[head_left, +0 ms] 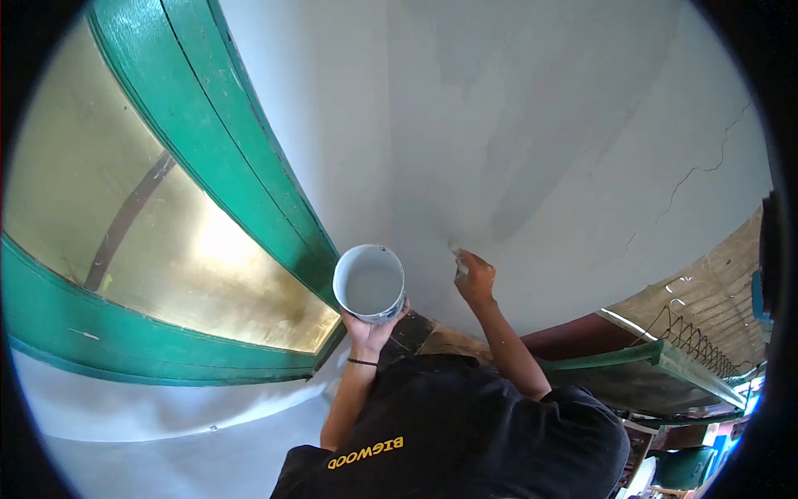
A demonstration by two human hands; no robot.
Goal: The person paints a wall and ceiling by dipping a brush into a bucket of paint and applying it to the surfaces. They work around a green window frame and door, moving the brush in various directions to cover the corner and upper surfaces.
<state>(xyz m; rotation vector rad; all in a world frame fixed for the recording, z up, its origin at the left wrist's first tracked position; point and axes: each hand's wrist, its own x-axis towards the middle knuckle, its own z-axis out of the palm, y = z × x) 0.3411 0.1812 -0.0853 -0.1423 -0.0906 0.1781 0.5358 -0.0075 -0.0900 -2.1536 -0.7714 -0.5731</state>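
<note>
A round white bucket (pixel 369 281) with pale grey-white liquid inside is held up by my left hand (pixel 373 330), its fingers around the lower side. My right hand (pixel 476 279) is closed on a small brush (pixel 456 251) whose tip is at the white wall (pixel 549 166). Much of the brush is hidden by the fingers. Darker, damp-looking patches spread over the wall above my right hand.
A green frame (pixel 224 141) with yellowish glass (pixel 191 224) stands at the left. Thin cracks run down the wall at the right. A green-edged board (pixel 632 362), coiled wire (pixel 690 341) and a green chair (pixel 686 467) are at the lower right.
</note>
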